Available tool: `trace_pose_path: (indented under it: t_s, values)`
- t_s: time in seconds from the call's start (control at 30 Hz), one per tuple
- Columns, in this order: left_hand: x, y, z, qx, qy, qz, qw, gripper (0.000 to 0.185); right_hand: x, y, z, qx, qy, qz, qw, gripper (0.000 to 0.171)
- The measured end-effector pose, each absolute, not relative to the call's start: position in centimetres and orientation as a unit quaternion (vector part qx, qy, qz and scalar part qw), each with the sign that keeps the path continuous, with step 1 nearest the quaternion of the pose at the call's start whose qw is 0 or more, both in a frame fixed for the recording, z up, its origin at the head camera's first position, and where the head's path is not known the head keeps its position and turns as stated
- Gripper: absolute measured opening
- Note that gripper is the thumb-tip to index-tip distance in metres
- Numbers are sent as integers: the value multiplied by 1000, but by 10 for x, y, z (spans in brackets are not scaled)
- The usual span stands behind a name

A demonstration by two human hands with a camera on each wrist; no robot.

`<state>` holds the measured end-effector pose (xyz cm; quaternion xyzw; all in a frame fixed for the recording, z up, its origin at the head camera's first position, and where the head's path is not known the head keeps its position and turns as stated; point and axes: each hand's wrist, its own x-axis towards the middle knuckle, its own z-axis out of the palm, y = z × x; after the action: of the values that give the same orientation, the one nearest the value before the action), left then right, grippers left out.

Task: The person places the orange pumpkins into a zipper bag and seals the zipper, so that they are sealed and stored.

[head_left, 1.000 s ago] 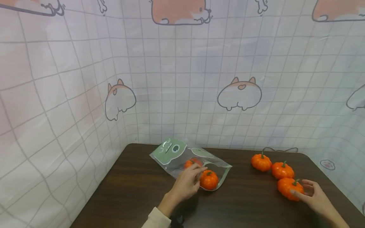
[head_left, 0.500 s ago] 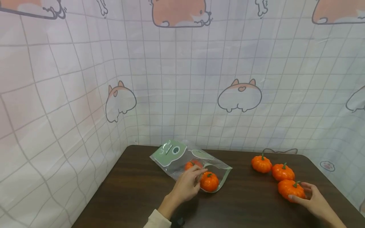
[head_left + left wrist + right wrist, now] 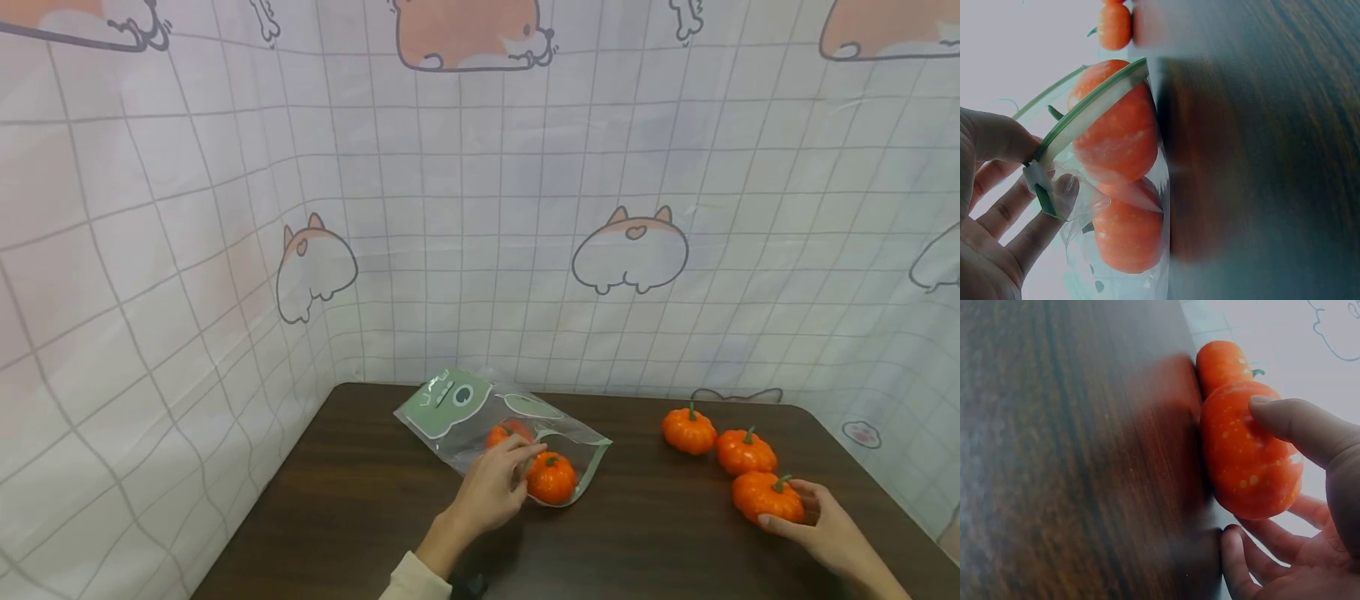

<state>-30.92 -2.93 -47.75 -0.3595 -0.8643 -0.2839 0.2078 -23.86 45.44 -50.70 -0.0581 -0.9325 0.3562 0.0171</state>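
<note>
A clear zip bag (image 3: 480,450) with a green monster print lies on the table, its green-edged mouth toward the right. Inside it sit two small orange pumpkins; one pumpkin (image 3: 551,481) is at the mouth, the other pumpkin (image 3: 1127,234) deeper in. My left hand (image 3: 491,487) pinches the bag's edge near the white zip slider (image 3: 1036,177), thumb against fingers. At the right, my right hand (image 3: 828,529) holds the nearest loose pumpkin (image 3: 767,497), thumb on its near side and fingers around the far side. That pumpkin rests on the table; its underside is hidden.
Behind the held pumpkin stand a middle pumpkin (image 3: 746,452) and a rear pumpkin (image 3: 688,431), in a slanting row. The dark wooden table (image 3: 645,533) ends at a gridded curtain (image 3: 480,250) at the back and sides. A small black object (image 3: 471,586) shows by the left wrist.
My right hand has closed in on the nearest loose pumpkin, its thumb now against it. My left hand and the bag have stayed where they were.
</note>
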Motion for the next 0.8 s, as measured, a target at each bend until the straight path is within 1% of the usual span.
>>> trace_pose_path:
  t_s: [0.2, 0.5, 0.67, 0.8]
  values:
    - [-309, -29, -476, -362, -861, -289, 210, 55, -237, 452, -504, -48, -938, 341, 42, 91]
    - [-307, -30, -475, -358, -863, -291, 205, 55, -235, 444, -499, -43, -935, 351, 34, 86]
    - [-307, -31, -476, -358, -863, -293, 204, 55, -235, 437, -492, -19, -936, 348, 56, 83]
    - [-307, -31, -476, -359, -862, -295, 202, 55, -236, 429, -484, -9, -933, 354, 62, 83]
